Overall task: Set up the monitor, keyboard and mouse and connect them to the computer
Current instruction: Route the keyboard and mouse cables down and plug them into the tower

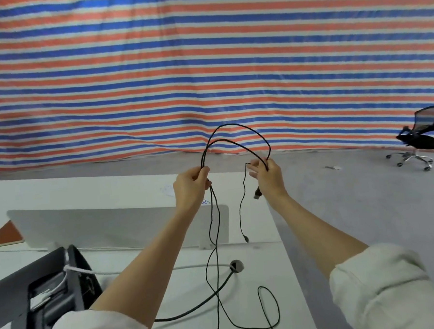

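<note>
While looped overhead, thin black cable point(237, 135) pinched in left hand point(190, 184) and right hand point(268, 176).

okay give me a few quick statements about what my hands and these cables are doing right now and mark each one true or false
1. Both hands grip the thin black cable, left hand and right hand. True.
2. The cable arches in loops between the hands. True.
3. A USB plug hangs below the left hand. False: it hangs below the right hand.
4. The office chair stands at the white desk. False: it stands far off on the floor, at right.
</note>
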A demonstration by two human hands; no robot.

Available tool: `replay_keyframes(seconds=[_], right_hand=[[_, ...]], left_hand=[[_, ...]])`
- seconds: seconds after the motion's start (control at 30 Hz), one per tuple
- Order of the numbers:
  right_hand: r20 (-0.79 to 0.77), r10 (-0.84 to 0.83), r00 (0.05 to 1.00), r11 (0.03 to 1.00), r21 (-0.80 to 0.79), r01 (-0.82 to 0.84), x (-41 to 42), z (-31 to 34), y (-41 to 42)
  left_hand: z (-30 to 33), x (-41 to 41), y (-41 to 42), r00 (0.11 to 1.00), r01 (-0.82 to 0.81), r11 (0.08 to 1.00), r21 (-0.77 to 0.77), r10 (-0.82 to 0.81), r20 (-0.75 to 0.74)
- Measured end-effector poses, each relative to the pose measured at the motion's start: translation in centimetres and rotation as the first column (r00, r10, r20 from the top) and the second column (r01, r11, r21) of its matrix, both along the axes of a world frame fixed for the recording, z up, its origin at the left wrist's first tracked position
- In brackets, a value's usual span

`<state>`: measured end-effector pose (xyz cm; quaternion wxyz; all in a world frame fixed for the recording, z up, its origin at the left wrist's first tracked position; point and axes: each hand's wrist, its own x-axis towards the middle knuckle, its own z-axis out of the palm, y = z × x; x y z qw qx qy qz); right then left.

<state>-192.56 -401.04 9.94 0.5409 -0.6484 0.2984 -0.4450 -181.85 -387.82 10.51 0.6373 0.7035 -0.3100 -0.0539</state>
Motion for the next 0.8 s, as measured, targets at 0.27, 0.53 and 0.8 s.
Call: replay_keyframes(seconds=[0.27,0.53,0.8], right_hand=[[0.033,0.037,0.999,0.998,0.046,-0.039,0.2,-1.6,0.1],[-0.003,0.054,0.999,0.998,0.015,-0.054,0.4,-2.1,0.1],[-0.268,0.03,0.963,0.999,-0.015,-0.035,-0.3,-4.3,-0.3]], left_hand=[[-1.9,0.8,0.4,1.0,-0.009,1.0,0.021,0.009,-0.029],[-2.7,1.0,0.2,0.999,0.007,1.0,0.03,-0.006,-0.032],[-4.6,1.8,0.2,0.995,-0.018,0.985,0.17,0.001,0.1]])
